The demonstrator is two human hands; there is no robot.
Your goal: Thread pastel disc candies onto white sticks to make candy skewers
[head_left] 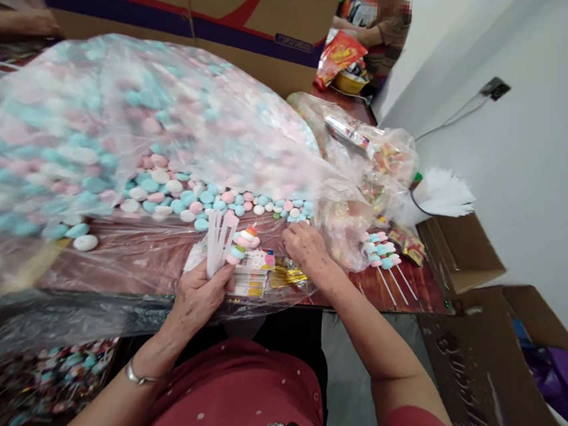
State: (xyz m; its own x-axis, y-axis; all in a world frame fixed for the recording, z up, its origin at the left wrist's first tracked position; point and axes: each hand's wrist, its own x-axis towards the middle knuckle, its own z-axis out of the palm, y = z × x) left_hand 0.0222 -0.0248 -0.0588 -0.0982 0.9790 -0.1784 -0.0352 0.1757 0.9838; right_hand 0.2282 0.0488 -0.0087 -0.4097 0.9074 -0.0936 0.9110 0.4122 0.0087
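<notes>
My left hand (199, 296) is closed around a bundle of white plastic sticks (220, 239) that point upward. One stick carries stacked pastel marshmallows (243, 243). My right hand (305, 247) rests palm down on the table, fingers curled near loose pink, blue and white marshmallows (245, 202); whether it holds one is hidden. A huge clear plastic bag (96, 128) full of these marshmallows lies across the table in front of me. Small printed packets (253, 271) and gold twist ties (285, 277) lie between my hands.
Finished marshmallow skewers (383, 257) lie at the right beside clear bags (374, 158) and a bunch of white sticks (441, 191). Open cardboard boxes (466, 250) stand right; a big carton (208, 5) stands behind. Another person (382, 31) sits far back. Wrapped candy (55, 368) lies below left.
</notes>
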